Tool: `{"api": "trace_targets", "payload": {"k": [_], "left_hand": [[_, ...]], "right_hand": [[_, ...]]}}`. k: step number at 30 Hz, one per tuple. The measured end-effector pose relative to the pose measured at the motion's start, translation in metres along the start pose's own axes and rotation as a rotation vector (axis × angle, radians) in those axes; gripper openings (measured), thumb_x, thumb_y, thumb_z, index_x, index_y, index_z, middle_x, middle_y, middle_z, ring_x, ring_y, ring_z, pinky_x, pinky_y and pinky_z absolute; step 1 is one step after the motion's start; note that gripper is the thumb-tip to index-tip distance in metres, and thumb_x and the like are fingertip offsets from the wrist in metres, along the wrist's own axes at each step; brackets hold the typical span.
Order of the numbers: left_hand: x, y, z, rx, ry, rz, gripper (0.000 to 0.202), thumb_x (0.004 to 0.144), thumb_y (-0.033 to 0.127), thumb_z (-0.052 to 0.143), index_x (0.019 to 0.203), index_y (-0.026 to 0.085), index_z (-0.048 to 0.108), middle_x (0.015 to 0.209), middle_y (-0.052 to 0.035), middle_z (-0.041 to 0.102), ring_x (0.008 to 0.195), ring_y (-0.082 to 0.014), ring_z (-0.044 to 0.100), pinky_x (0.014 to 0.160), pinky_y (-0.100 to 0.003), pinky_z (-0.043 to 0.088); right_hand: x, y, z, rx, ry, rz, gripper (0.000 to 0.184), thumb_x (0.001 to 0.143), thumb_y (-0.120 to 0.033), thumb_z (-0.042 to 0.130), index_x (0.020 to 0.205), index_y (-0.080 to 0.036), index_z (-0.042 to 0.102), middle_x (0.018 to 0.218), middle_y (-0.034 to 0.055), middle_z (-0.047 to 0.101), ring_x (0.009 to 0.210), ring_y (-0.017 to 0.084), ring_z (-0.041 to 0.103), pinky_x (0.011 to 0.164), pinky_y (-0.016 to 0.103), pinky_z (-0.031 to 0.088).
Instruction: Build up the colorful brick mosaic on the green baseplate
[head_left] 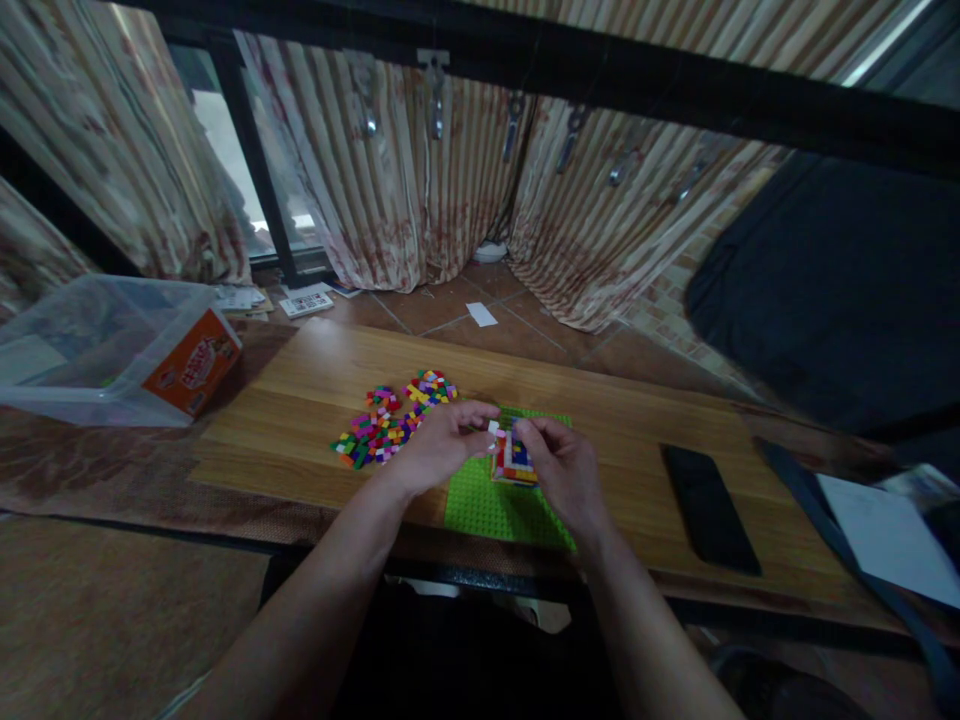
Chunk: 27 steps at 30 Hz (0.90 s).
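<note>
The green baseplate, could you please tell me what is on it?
A multicoloured brick structure sits on the baseplate; what the left hand and right hand cover cannot be seen.

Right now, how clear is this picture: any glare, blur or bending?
Head view: dim overall, brightest around the window; head view: a pale sheen on the far left end of the wooden tabletop; head view: the striped curtains fan outward, suggesting wide-angle distortion; head view: the loose toy bricks look soft, with fine detail lost.
</note>
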<state>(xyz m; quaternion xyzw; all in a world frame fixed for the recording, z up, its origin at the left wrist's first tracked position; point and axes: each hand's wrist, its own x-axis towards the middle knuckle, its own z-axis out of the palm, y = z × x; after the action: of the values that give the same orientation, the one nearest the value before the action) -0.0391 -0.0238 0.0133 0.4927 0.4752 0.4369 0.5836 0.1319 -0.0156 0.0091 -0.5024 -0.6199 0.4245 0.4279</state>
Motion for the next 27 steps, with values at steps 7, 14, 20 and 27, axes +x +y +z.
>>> {"api": "trace_targets", "payload": {"k": [7,14,20,27], "left_hand": [[0.000,0.003,0.004,-0.061,-0.033,0.072,0.038,0.071,0.015,0.071,0.108,0.012,0.066,0.088,-0.0031,0.069,0.076,-0.0109,0.060,0.073,-0.026,0.047],[0.000,0.002,0.008,-0.086,-0.056,0.122,0.035,0.073,0.018,0.071,0.107,0.014,0.066,0.092,-0.0045,0.070,0.079,-0.0116,0.062,0.076,-0.027,0.049],[-0.003,0.004,0.010,-0.216,-0.073,0.065,0.034,0.072,0.021,0.073,0.105,0.014,0.067,0.092,-0.0041,0.069,0.079,-0.0118,0.064,0.078,-0.028,0.051],[-0.003,0.007,0.002,-0.316,-0.014,0.050,0.033,0.072,0.020,0.074,0.103,0.014,0.067,0.091,-0.0022,0.066,0.078,-0.0106,0.064,0.080,-0.030,0.053]], "right_hand": [[-0.001,-0.005,0.005,0.198,-0.073,0.061,0.029,0.072,-0.047,0.072,0.071,-0.019,0.069,0.063,-0.0014,0.064,0.056,0.011,0.054,0.054,0.024,0.044],[0.000,-0.010,0.000,0.276,-0.120,0.050,0.025,0.072,-0.045,0.071,0.068,-0.020,0.067,0.063,-0.0014,0.065,0.057,0.012,0.055,0.058,0.025,0.046],[0.001,-0.007,-0.003,0.290,-0.135,0.042,0.024,0.072,-0.044,0.073,0.072,-0.020,0.069,0.068,0.0001,0.068,0.062,0.014,0.059,0.063,0.028,0.049],[0.008,-0.007,-0.017,0.194,0.010,0.006,0.020,0.072,-0.040,0.073,0.074,-0.021,0.072,0.071,0.0008,0.071,0.064,0.015,0.061,0.064,0.029,0.049]]}}
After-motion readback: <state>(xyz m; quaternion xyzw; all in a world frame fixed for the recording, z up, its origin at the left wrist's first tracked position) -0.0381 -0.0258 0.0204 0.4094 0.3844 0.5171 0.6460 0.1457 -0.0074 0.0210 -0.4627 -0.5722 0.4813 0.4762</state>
